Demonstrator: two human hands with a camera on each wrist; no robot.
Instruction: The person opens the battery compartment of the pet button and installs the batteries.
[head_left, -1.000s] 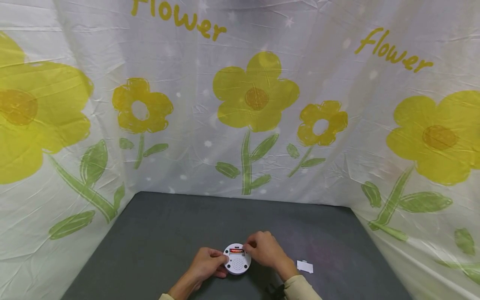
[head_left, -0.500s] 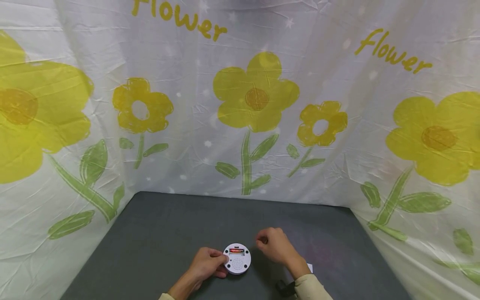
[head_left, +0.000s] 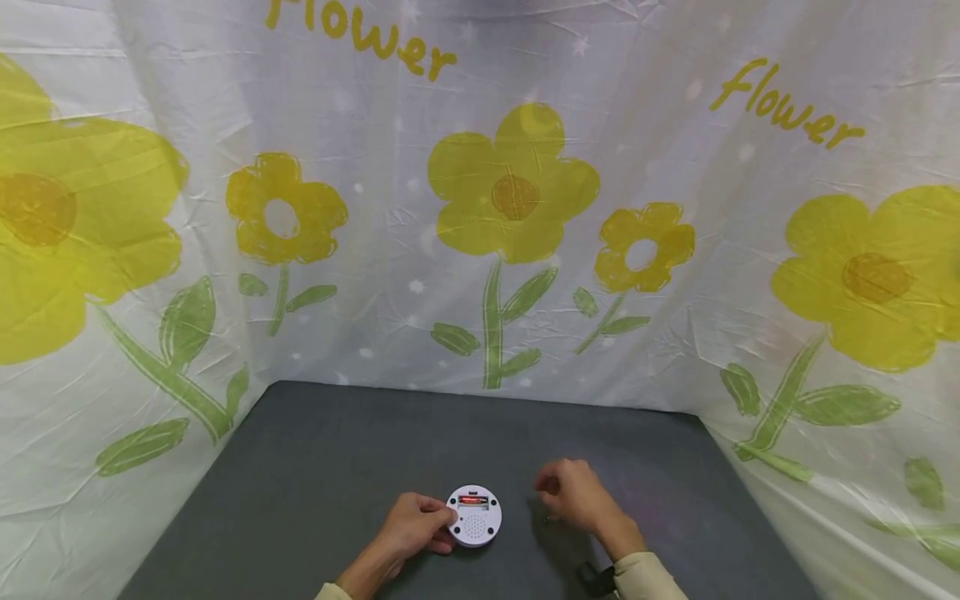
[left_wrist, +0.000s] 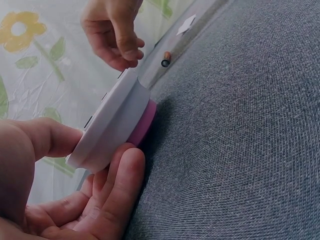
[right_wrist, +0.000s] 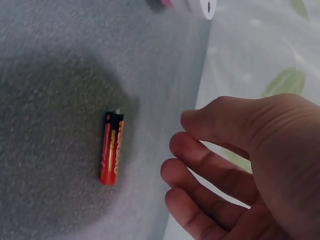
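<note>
My left hand (head_left: 415, 525) grips the left edge of a round white device (head_left: 475, 533), thumb on top and fingers beneath. Its upturned face carries small holes, dark round feet and an uncovered battery compartment with a red battery (head_left: 473, 501) in it. A pink part (left_wrist: 143, 122) shows on its underside in the left wrist view. To the right of the device, my right hand (head_left: 577, 493) hovers over the table, fingers loosely bent and holding nothing. Below that hand, a loose red-and-black battery (right_wrist: 112, 148) lies on the table, seen best in the right wrist view.
A small white cover (left_wrist: 187, 25) lies on the table beyond the loose battery in the left wrist view; my right forearm hides it in the head view. Dark grey cloth covers the table (head_left: 360, 442). A flower-printed curtain (head_left: 390, 333) encloses its back and sides.
My right hand has left the device's battery compartment and moved right, over the loose battery. The small white cover has become hidden behind the forearm. My left hand keeps its hold on the device.
</note>
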